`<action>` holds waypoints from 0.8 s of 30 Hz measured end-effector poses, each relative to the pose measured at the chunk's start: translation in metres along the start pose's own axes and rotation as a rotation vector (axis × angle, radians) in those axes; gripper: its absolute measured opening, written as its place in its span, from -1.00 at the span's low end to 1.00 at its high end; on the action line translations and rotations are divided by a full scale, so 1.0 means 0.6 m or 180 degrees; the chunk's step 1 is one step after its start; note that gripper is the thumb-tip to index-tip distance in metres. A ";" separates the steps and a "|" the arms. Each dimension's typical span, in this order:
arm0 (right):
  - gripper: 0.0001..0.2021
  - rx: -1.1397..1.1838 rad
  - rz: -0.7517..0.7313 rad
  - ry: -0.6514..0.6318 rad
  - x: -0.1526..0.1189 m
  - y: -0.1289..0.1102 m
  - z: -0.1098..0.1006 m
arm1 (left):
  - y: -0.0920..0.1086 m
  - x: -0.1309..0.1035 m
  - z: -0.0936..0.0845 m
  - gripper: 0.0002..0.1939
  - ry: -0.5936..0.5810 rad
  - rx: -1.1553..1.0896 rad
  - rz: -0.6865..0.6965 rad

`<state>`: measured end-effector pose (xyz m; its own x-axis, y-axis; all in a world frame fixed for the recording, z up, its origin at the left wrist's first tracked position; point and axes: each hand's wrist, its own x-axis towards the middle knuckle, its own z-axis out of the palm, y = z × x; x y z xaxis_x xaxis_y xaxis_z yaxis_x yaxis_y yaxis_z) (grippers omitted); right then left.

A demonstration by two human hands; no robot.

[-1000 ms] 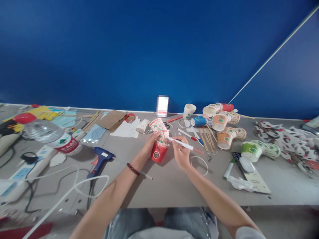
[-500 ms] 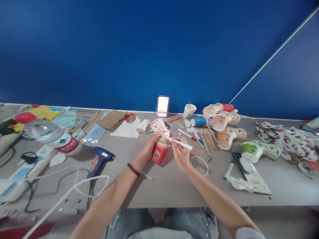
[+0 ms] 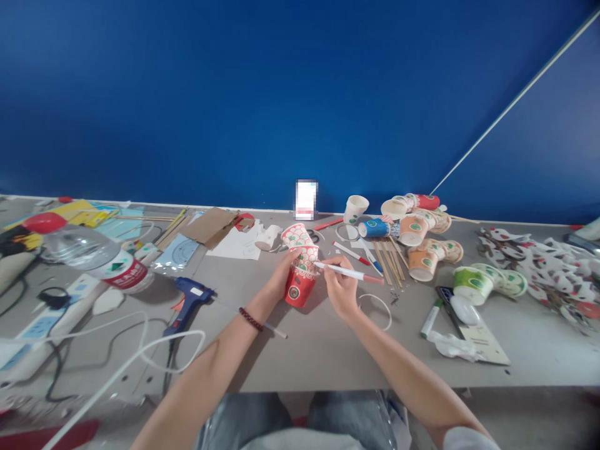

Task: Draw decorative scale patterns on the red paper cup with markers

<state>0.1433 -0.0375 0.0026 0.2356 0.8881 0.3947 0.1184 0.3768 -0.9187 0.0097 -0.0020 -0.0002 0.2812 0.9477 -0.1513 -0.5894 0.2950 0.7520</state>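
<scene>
Near the middle of the table, my left hand (image 3: 282, 275) is wrapped round the left side of some joined paper cups (image 3: 300, 289), plain red at the bottom and white with a red scallop pattern above. In my right hand (image 3: 341, 286) is a marker pen (image 3: 354, 273) with a white barrel and a reddish end, pinched between the fingers. Its tip meets the right side of the patterned part, and I cannot make out whether it touches. The left fingers hide part of the cups.
To the left lie a blue glue gun (image 3: 190, 303), a water bottle (image 3: 100, 253) and a power strip (image 3: 51, 328). At the right are orange paper cups (image 3: 422, 265), a green cup (image 3: 471, 285), wooden sticks (image 3: 389, 262) and a heap of white bird-like pieces (image 3: 548, 265). A lit phone (image 3: 306, 199) stands against the blue wall.
The marker pen's tip has dropped slightly along the cups, and the pen now lies a little flatter. My left hand keeps its hold on the cups.
</scene>
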 end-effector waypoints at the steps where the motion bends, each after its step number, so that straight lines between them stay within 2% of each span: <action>1: -0.92 0.0005 -0.0002 0.0012 0.000 0.000 0.000 | -0.001 0.000 0.000 -0.64 0.0005 0.0002 -0.0001; 11: -0.87 0.0056 0.0007 0.0008 0.001 -0.002 0.002 | 0.001 -0.001 0.001 -0.66 -0.0137 0.0036 0.0037; 24: -0.93 -0.0090 -0.0059 -0.0034 0.001 -0.001 -0.002 | -0.002 0.002 -0.002 -0.68 0.0081 0.0039 -0.0017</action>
<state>0.1446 -0.0376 0.0033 0.2229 0.8838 0.4113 0.1499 0.3858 -0.9103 0.0096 -0.0011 -0.0021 0.2647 0.9489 -0.1715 -0.5787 0.2986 0.7589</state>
